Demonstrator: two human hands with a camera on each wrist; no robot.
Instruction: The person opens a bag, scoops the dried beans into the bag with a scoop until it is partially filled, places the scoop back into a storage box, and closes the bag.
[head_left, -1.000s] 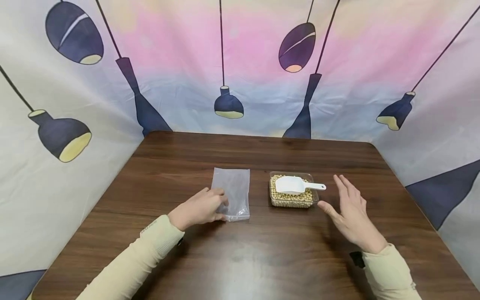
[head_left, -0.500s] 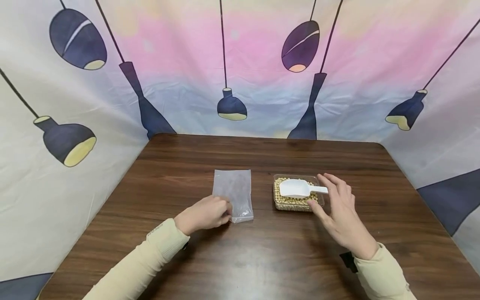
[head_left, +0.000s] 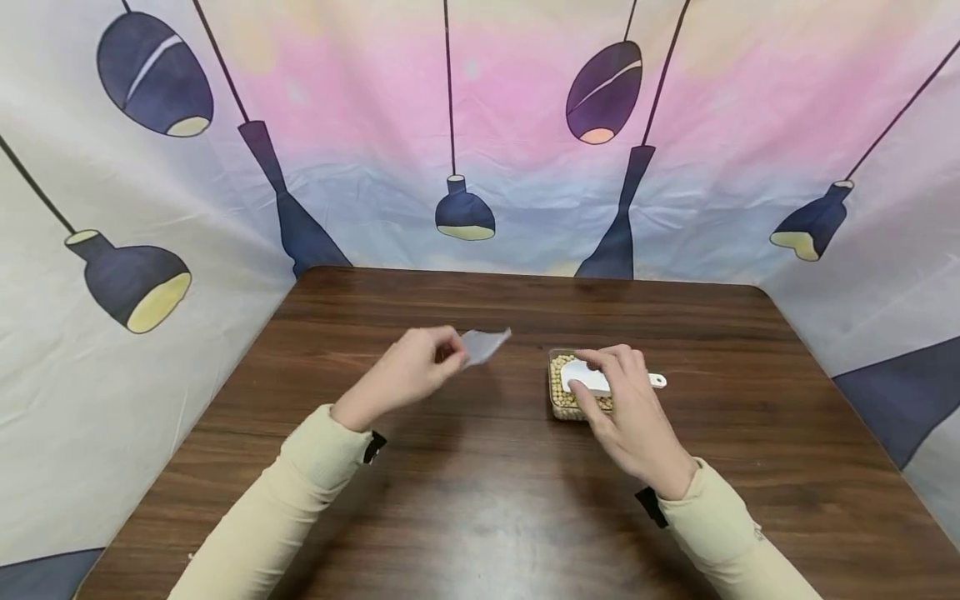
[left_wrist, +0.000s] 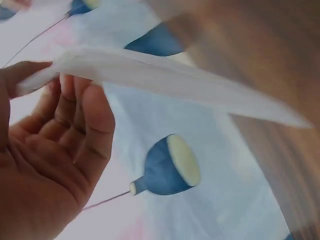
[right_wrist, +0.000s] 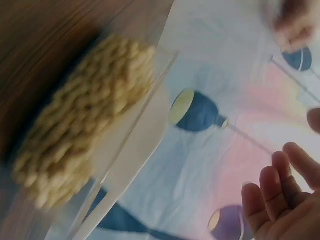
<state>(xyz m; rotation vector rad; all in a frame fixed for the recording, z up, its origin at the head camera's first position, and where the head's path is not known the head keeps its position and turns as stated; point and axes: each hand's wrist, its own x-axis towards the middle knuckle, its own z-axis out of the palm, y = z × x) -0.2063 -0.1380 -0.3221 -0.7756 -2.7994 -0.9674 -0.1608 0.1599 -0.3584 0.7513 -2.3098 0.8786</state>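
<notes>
My left hand (head_left: 408,367) pinches a clear plastic zip bag (head_left: 483,344) by one edge, between thumb and fingers, and holds it raised over the table. Seen from the left wrist, the bag (left_wrist: 165,82) stretches out flat and thin from the fingertips. Over the clear container (head_left: 558,411) my right hand (head_left: 626,412) hovers with its fingers spread and loosely bent, gripping nothing. Yellowish beans (right_wrist: 85,120), like soybeans, fill that container. A white scoop (head_left: 592,379) lies on the beans, partly hidden behind the right hand, its handle pointing right.
The brown wooden table (head_left: 480,500) carries the container right of the middle. Behind it and at both sides hangs a fabric backdrop (head_left: 375,200) printed with dark lamps, reaching down to the table's far edge.
The left hand has lifted the bag off the table, where it lay flat. My right hand has moved left, from beside the container to above the scoop.
</notes>
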